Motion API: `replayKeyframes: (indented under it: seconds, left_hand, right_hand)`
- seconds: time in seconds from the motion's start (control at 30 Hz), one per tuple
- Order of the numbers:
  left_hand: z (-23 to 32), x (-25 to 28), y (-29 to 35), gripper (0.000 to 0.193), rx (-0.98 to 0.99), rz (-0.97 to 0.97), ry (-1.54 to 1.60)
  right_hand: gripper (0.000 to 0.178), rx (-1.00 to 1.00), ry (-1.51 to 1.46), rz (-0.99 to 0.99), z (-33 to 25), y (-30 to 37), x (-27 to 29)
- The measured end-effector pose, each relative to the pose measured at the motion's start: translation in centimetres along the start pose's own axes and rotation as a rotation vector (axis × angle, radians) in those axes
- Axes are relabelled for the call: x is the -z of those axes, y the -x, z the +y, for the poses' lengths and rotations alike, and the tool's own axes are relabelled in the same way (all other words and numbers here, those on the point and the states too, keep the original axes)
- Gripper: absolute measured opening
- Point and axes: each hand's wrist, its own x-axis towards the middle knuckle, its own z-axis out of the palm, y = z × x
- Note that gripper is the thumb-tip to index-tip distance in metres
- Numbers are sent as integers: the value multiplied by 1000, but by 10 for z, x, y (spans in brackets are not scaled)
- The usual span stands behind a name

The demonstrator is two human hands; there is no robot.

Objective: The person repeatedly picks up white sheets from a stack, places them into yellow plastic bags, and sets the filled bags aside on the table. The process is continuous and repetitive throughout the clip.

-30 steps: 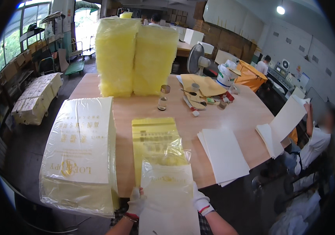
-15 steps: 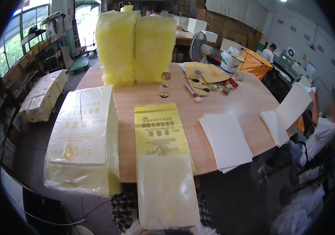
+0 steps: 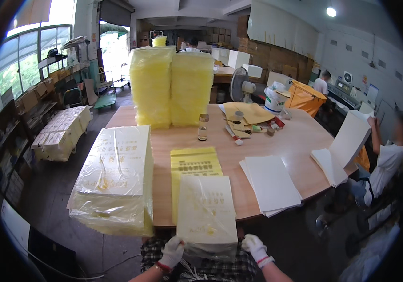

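A paper stack in a clear, pale yellow plastic bag (image 3: pixel 207 202) lies before me, its near end past the table edge over my lap. Gold print shows on its upper face. My left hand (image 3: pixel 173 251), in a white knit glove, is closed on the bag's near left corner. My right hand (image 3: pixel 255 248), gloved too, is beside the near right corner with curled fingers; a small gap seems to separate it from the bag, and what it pinches, if anything, does not show. Under the package's far end lie flat yellow printed bags (image 3: pixel 193 158).
Bagged stacks (image 3: pixel 112 164) stand at left, tall yellow piles (image 3: pixel 152 84) behind. A jar (image 3: pixel 203 128), scissors (image 3: pixel 247 132) and a white bucket (image 3: pixel 275 98) are farther back. White sheets (image 3: pixel 272 182) lie at right, where a seated person (image 3: pixel 389 160) handles more sheets.
The view has tilted upward. Both gloved hands have come fully into view at the package's near end. Gold print now shows clearly on the package, where its face looked nearly blank.
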Motion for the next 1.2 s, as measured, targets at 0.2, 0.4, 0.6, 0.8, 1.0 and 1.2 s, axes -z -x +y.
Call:
replayKeyframes:
  seconds: [0.2,0.4,0.6,0.8,1.0,1.2]
  left_hand:
    - [134,74,-57,7,-457,-54,-171]
    - [142,165,-49,21,-346,533,129]
    - [34,272,-106,14,-228,835,429]
    - [-66,256,-22,12,68,1023,619]
    - [-90,81,37,9,548,214,110]
    - [-13,-45,-82,14,-43,-142,-25]
  right_hand:
    - [41,-48,-467,-164,-50,-5,-128]
    - [37,124,-491,-490,-191,-34,-246]
    - [16,558,214,-902,-202,-14,-332]
    - [36,63,-148,-750,-175,19,-336]
    - [38,-360,57,-529,-73,8,-208]
    - [36,-452,-115,-205,-40,21,-119]
